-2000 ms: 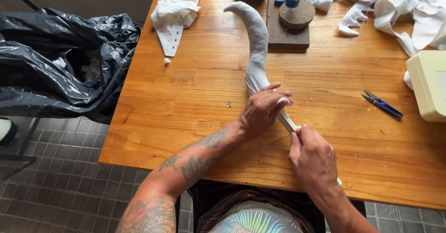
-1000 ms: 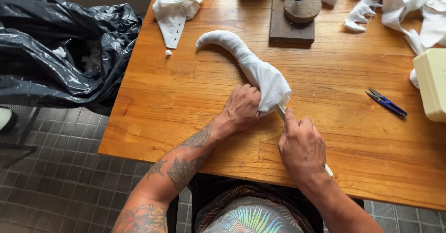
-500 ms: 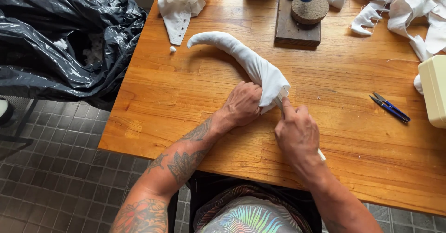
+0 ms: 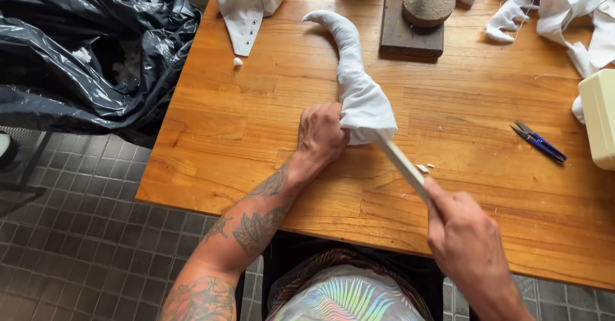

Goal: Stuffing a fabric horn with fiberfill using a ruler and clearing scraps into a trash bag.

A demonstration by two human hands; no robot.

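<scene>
Your left hand (image 4: pixel 323 135) pinches the curved white fabric tube (image 4: pixel 359 90) – its opening hidden; your right hand (image 4: pixel 467 241) grips a pale stick (image 4: pixel 402 161), tip buried inside.

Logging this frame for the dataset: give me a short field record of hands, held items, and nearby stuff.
left hand: grips the open end of the white stuffed fabric horn, pressing it to the wooden table
right hand: holds a flat pale stick whose far end goes into the horn's opening
horn: curved, tip pointing away from the person
near right: blue snips, small white scraps
far side: wooden block, white fabric pieces
off table, left: black plastic bag
</scene>
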